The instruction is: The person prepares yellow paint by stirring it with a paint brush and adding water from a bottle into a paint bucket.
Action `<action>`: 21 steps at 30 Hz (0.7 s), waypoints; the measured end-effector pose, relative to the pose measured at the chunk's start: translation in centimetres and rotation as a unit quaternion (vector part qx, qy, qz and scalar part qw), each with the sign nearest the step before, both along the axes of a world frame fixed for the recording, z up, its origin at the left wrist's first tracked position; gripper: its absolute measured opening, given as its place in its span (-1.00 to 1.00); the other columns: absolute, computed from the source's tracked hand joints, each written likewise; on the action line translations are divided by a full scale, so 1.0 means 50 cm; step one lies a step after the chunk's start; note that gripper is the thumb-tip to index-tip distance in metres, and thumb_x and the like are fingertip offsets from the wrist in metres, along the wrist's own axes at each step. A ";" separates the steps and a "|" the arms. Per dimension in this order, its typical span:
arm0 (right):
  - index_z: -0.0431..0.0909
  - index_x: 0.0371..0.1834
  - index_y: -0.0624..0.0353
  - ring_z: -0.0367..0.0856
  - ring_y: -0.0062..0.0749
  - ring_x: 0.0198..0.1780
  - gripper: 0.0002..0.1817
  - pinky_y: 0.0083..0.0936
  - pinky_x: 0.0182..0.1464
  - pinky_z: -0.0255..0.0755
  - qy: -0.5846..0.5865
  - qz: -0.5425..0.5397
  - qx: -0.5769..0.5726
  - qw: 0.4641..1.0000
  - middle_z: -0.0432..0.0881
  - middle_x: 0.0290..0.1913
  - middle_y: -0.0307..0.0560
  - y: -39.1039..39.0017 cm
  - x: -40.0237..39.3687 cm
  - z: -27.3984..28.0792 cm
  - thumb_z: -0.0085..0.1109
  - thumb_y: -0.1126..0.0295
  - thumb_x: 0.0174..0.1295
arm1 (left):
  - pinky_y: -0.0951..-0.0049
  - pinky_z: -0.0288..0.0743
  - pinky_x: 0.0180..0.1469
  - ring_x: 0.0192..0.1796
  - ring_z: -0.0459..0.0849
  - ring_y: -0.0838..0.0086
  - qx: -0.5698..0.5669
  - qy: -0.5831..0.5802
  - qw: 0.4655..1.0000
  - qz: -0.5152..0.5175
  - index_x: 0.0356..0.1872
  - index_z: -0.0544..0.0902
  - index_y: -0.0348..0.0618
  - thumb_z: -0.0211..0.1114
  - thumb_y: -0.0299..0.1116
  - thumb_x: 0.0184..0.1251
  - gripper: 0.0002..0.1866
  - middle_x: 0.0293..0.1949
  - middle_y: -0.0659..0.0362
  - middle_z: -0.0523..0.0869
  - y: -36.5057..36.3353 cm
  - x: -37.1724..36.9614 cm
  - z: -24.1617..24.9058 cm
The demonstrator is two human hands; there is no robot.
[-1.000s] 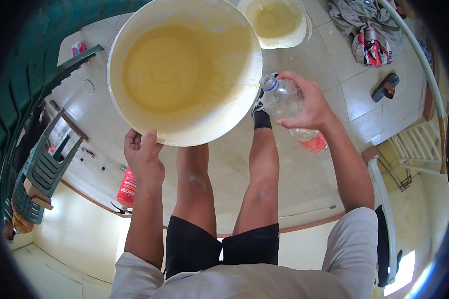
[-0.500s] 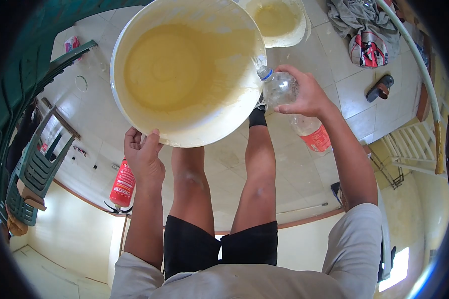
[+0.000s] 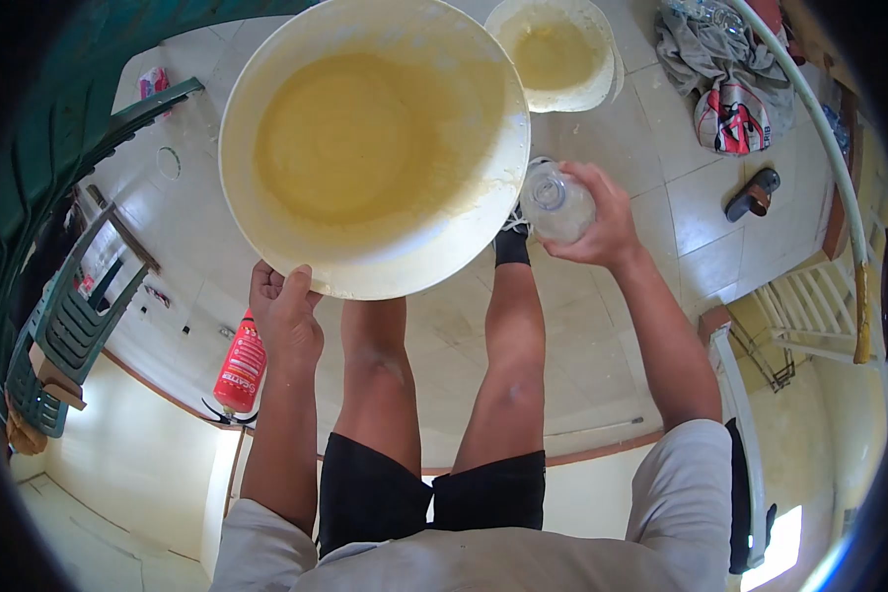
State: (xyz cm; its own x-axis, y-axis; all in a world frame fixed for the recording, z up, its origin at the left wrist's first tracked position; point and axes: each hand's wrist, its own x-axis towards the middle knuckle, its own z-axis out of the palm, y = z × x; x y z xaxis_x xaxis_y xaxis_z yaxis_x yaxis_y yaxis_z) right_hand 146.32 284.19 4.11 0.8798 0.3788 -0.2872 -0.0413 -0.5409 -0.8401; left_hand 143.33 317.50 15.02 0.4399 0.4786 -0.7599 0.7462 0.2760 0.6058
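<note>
My left hand [image 3: 287, 304] grips the near rim of a wide white basin [image 3: 434, 259], thumb on top and fingers underneath. Yellowish liquid [image 3: 350, 138] covers the basin's bottom. To the right of the basin, my right hand [image 3: 602, 219] is wrapped around a clear plastic bottle [image 3: 559, 209]. The bottle stands about upright, its uncapped-looking mouth facing up toward me, so its lower part and label are hidden. Beyond the basin, a smaller white container [image 3: 559, 99] on the floor also holds yellowish liquid.
A red fire extinguisher [image 3: 241, 367] is by my left forearm. Green plastic chairs [image 3: 79, 306] line the left side. A sandal [image 3: 753, 194], grey cloth [image 3: 701, 49] and a printed bag [image 3: 733, 116] lie on the tiles at right, near a curved rail [image 3: 827, 118].
My right hand has turned the bottle from leaning over the basin's rim to upright, away from it. The red label has gone out of sight. The basin stays held.
</note>
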 end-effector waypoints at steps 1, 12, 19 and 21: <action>0.36 0.02 0.12 0.56 -0.12 -0.14 -0.19 -0.35 -0.08 0.45 -0.002 -0.001 0.002 1.000 0.53 -0.14 0.02 0.001 -0.008 -0.005 0.47 0.28 -0.48 | 0.34 0.48 -0.01 -0.08 0.55 0.41 0.002 -0.002 1.000 -0.001 -0.02 0.30 -0.33 0.17 -0.53 0.07 -0.59 -0.12 0.05 0.52 0.002 0.000 -0.001; 0.37 0.01 0.09 0.55 -0.12 -0.18 -0.18 -0.35 -0.13 0.46 0.031 -0.042 0.061 0.997 0.54 -0.17 0.00 0.013 -0.018 0.032 0.47 0.30 -0.52 | 0.24 0.42 0.07 0.01 0.53 0.32 0.005 0.007 1.000 -0.021 -0.02 0.33 -0.32 0.13 -0.46 0.08 -0.61 -0.05 0.03 0.50 0.007 -0.017 -0.027; 0.37 0.03 0.11 0.56 -0.11 -0.16 -0.15 -0.34 -0.08 0.44 0.159 0.010 0.057 0.985 0.55 -0.16 0.03 -0.005 -0.001 0.028 0.47 0.26 -0.53 | 0.30 0.48 0.00 -0.10 0.56 0.39 -0.011 -0.009 1.000 -0.012 -0.03 0.30 -0.36 0.17 -0.55 0.04 -0.57 -0.14 0.03 0.52 0.006 -0.018 -0.026; 0.38 0.03 0.13 0.55 -0.07 -0.16 -0.15 -0.32 -0.07 0.43 0.190 0.067 0.007 0.979 0.55 -0.16 0.05 -0.007 -0.003 0.021 0.46 0.25 -0.53 | 0.31 0.49 0.00 -0.09 0.56 0.39 -0.003 -0.010 1.000 -0.013 -0.02 0.29 -0.37 0.17 -0.55 0.04 -0.57 -0.14 0.03 0.52 0.006 -0.019 -0.026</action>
